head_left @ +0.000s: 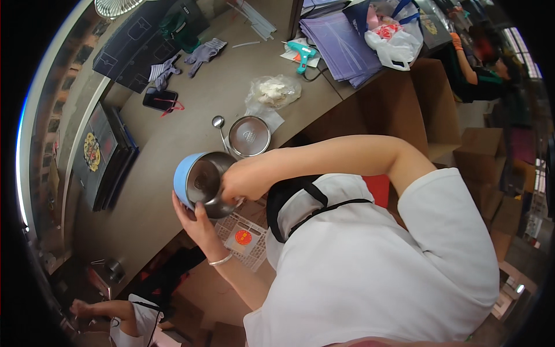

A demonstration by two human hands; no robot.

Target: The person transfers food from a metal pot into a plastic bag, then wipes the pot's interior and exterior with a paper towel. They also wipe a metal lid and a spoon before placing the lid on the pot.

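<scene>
A blue bowl (182, 176) with a shiny metal inside is tilted on its side, its mouth toward me. My left hand (199, 222), with a bracelet at the wrist, grips the bowl's lower outer side, thumb near the rim. My right hand (250, 178) reaches over the bowl's mouth with curled fingers; a small pale bit shows at the fingertips, too little to name. Beyond the bowl, a round metal lid (250, 136) lies on the table beside a metal spoon (218, 122). A clear plastic bag with white material (274, 91) lies farther off.
On the table (156, 196) are a phone (159, 99), grey gloves (205, 53), a teal glue gun (302, 55), purple sheets (341, 46) and dark boxes (95, 156). Open cardboard boxes (436, 110) stand at right. Other people work at lower left and upper right.
</scene>
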